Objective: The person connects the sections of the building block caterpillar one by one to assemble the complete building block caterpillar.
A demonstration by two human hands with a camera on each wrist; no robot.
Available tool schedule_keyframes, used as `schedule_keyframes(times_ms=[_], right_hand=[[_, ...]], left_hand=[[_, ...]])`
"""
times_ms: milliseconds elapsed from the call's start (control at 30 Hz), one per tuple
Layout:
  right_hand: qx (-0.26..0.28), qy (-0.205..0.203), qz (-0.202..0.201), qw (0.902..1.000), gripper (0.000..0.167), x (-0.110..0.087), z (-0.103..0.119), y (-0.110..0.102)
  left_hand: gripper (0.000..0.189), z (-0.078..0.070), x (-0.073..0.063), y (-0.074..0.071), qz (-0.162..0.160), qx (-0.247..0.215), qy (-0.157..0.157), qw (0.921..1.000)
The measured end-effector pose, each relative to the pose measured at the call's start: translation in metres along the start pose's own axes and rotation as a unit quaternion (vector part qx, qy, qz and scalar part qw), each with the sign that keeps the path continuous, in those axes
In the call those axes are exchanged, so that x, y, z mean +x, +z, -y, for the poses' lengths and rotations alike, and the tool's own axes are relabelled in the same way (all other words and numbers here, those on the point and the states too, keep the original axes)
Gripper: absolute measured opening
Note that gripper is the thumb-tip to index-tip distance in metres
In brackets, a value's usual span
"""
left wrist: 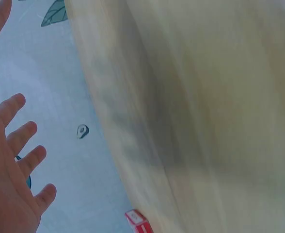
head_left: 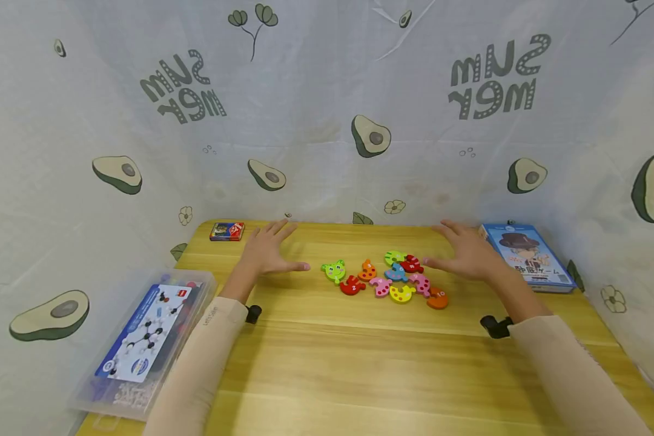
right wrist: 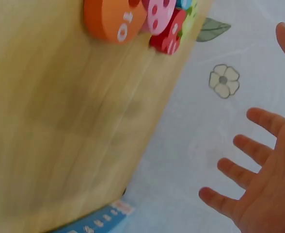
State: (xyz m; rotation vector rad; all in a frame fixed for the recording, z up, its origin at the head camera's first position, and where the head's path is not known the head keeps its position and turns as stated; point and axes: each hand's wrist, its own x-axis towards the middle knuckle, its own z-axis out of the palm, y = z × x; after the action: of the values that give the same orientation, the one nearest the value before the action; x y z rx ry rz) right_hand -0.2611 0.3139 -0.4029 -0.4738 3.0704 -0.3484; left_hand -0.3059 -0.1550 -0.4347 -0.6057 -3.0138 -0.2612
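A pale wooden table [head_left: 360, 369] with a smooth, faintly glossy grain carries brightly painted, glossy wooden animal-shaped pieces [head_left: 392, 280], a clear plastic lidded box [head_left: 142, 345] and a shiny blue cardboard box [head_left: 528, 257], before matt, creased avocado-print cloth [head_left: 327, 121].

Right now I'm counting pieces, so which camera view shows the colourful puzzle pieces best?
The head view: the whole cluster of puzzle pieces lies in sight between both open hands. The right wrist view catches only a few pieces at its top edge. The left wrist view shows none.
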Motion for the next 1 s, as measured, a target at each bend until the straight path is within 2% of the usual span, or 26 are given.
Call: schedule_keyframes(times_ms=[100, 233, 400, 600, 767, 1000], right_hand=[[0.020, -0.010, -0.011, 0.9997, 0.091, -0.002, 0.008, 0.008], [0.037, -0.001, -0.008, 0.9993, 0.087, -0.003, 0.024, 0.020], [0.074, -0.001, -0.007, 0.9972, 0.080, -0.006, 0.047, 0.038], [0.144, -0.029, -0.026, 0.9888, 0.066, -0.004, 0.076, 0.063], [0.183, -0.022, -0.041, 0.9820, 0.057, -0.001, 0.101, 0.082], [0.197, -0.031, -0.027, 0.9796, 0.043, 0.004, 0.127, 0.098]], left_hand=[[0.112, -0.007, -0.003, 0.006, -0.012, -0.022, 0.015, 0.9996], [0.106, -0.016, -0.007, 0.017, -0.022, -0.043, 0.029, 0.9984], [0.090, -0.031, -0.010, 0.033, -0.019, -0.083, 0.040, 0.9956], [0.059, -0.050, -0.010, 0.047, -0.003, -0.146, 0.042, 0.9884], [0.051, -0.065, -0.009, 0.052, 0.017, -0.178, 0.063, 0.9818], [0.044, -0.077, -0.009, 0.060, 0.054, -0.188, 0.068, 0.9783]])
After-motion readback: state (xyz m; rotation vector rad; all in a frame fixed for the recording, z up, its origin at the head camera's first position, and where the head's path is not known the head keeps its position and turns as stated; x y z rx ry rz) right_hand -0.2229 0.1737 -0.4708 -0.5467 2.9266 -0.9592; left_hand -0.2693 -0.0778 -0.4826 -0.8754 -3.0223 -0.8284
